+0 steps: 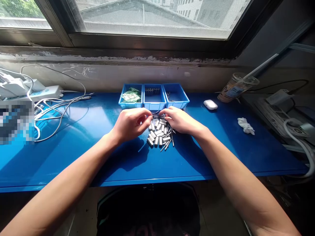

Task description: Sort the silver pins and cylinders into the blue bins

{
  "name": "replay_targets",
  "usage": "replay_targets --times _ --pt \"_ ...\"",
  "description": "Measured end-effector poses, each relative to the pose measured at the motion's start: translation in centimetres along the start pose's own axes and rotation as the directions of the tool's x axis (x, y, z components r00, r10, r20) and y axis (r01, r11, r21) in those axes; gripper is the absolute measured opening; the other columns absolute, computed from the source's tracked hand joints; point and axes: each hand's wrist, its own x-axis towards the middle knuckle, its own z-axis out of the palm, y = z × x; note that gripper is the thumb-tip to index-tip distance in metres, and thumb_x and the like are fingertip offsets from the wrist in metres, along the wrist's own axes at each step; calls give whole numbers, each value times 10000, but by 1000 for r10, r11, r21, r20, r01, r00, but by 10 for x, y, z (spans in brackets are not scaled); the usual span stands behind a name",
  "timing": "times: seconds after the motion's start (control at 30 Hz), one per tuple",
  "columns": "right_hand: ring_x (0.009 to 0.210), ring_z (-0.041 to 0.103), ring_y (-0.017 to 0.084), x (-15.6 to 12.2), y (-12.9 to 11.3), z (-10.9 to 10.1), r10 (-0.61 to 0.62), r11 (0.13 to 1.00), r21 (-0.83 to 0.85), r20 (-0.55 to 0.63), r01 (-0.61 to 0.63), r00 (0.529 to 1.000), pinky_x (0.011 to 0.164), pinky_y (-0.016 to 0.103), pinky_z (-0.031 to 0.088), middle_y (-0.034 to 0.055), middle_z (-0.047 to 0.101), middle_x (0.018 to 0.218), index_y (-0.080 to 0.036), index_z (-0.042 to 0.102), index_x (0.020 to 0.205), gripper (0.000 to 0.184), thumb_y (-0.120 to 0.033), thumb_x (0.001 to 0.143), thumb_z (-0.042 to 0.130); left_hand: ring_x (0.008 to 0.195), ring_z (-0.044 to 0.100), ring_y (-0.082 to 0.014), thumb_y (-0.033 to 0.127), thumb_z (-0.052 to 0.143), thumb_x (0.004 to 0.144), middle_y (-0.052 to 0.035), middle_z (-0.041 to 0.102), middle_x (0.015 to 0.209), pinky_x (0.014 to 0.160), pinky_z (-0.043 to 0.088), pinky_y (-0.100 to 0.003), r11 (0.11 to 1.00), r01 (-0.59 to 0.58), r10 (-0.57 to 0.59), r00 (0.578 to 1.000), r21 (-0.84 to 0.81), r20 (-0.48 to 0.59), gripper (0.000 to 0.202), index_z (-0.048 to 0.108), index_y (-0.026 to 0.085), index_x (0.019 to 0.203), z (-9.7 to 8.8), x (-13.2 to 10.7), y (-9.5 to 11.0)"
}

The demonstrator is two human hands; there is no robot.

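A pile of short silver metal cylinders [159, 133] lies on the blue table, mixed with thin dark metal pins [168, 144]. At the pile's left far edge, my left hand [130, 124] is closed, thumb and forefinger pinched together. Whatever lies between those fingertips is too small to make out. My right hand [180, 120] reaches in from the other side, its fingers curled down at the pile's far right. Dark pins show between the two hands, but the right fingertips' hold is partly hidden. Just beyond my hands stand three joined blue bins [154, 105].
Green packets [132, 95] fill the left bin, small cylinders [152, 90] stand in the middle one, and pins [169, 97] lie in the right. A white case [210, 105], crumpled tissue [246, 126] and tilted drink cup [233, 88] are rightward. Cables [59, 114] sprawl left.
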Motion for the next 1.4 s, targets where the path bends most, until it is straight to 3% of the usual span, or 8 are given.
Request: replay_targets --times 0.3,0.5,0.8,1.0,1.2,1.4 --pt "1043 686 287 1 0 1 34 998 -62 42 -31 999 910 356 550 178 661 1246 -158 649 1425 424 -158 1042 465 546 517 -88 206 612 979 -8 695 707 553 436 -222 1000 1 -1 1000 -8 4 154 706 136 879 1 -1 1" --pt "1104 682 301 0 0 2 17 998 -58 -15 -18 1000 965 375 547 192 670 1266 -134 649 1416 420 -152 1035 473 541 524 -88 208 615 977 1 680 688 549 439 -222 1000 -5 5 1000 -2 14 148 712 136 893 -1 0 2" --pt "1077 687 286 1 5 1 44 997 -55 -63 -47 997 914 371 543 142 704 1209 -166 727 1299 354 -158 1019 511 545 524 -93 215 608 978 17 649 666 551 423 -234 1000 13 -13 1000 -5 24 150 710 155 886 3 -1 3" --pt "1079 697 276 1 7 3 -23 998 -54 -104 18 994 921 379 544 109 720 1194 -184 739 1265 369 -120 974 521 558 541 -99 220 608 975 20 651 667 570 433 -246 1000 17 -17 1000 -18 7 144 706 161 888 2 -1 2" --pt "953 700 247 0 6 3 -36 998 -52 -146 28 989 828 371 549 90 744 1123 -179 772 1156 302 -179 961 541 584 570 -107 202 588 977 8 672 700 589 451 -252 1000 -1 1 1000 -19 -1 151 708 162 895 1 -1 3" --pt "827 672 222 2 9 5 -34 999 -37 -175 28 984 764 358 543 71 747 986 -191 760 1171 323 -192 908 573 598 600 -117 203 587 969 -6 700 725 602 476 -253 1000 -6 7 1000 -29 19 140 708 162 911 0 -1 3"
